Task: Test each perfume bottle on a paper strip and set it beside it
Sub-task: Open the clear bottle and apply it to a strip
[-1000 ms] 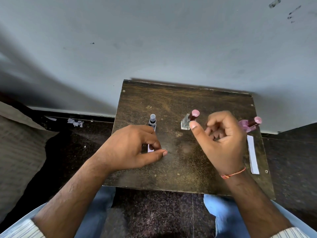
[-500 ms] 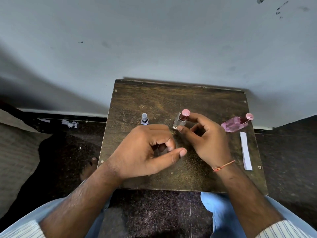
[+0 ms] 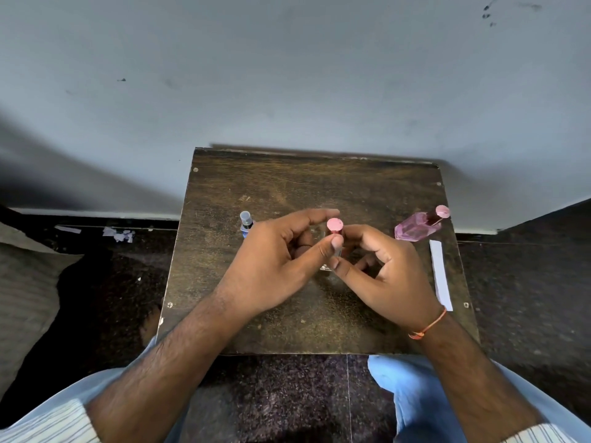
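Observation:
A small clear perfume bottle with a pink cap (image 3: 334, 224) stands upright at the middle of the dark wooden table (image 3: 287, 183). My right hand (image 3: 387, 276) grips its body from the right, thumb in front. My left hand (image 3: 275, 263) pinches it just under the cap, thumb in front and index finger arched behind. A tiny spray bottle with a clear cap (image 3: 246, 220) stands to the left, partly hidden by my left hand. A pink bottle (image 3: 415, 227) leans at the right, above a white paper strip (image 3: 440, 273).
The table stands against a grey wall (image 3: 287, 75). Dark floor lies on both sides, with paper scraps (image 3: 120, 235) at the left and a striped cushion (image 3: 28, 298) at the far left. My knees in blue trousers sit just below the table's near edge.
My right hand closed on the pink-capped clear bottle and drew it nearer. My left hand left the spot by the tiny spray bottle and came right to pinch under the cap.

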The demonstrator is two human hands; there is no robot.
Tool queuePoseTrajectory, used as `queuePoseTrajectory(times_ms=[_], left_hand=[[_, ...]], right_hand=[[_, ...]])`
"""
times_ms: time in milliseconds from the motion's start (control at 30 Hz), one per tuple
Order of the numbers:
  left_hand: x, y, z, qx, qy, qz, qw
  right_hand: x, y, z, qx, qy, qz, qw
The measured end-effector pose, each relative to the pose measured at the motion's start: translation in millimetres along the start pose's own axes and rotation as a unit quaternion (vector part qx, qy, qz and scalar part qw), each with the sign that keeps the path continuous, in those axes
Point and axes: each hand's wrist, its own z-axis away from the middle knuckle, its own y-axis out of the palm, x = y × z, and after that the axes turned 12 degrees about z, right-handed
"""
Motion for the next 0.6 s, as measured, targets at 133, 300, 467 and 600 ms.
queuePoseTrajectory(times_ms=[133,300,467,600], left_hand=[[0.1,8.5,-2.7,-0.010,0.019,-0.019,1.000],[0.3,14.6,-7.6,-0.043,0.023,0.052,0.997],[-1.0,16.2,-3.8,0.003,0.022,0.047,0.999],[2.2,14.7,1.0,0.053,0.028,-0.008,0.998]], right_hand=[[-6.1,-7.3,4.0,0.007,-0.009,0.013,1.000],[-11.1,-15.7,10.0,0.020,-0.001,0.009,1.000],[-15.2,-25.9,16.8,0.011,0.009,-0.020,1.000],[-18.7,-38.8,28.3,-0.017,0.008,-0.044,0.999]])
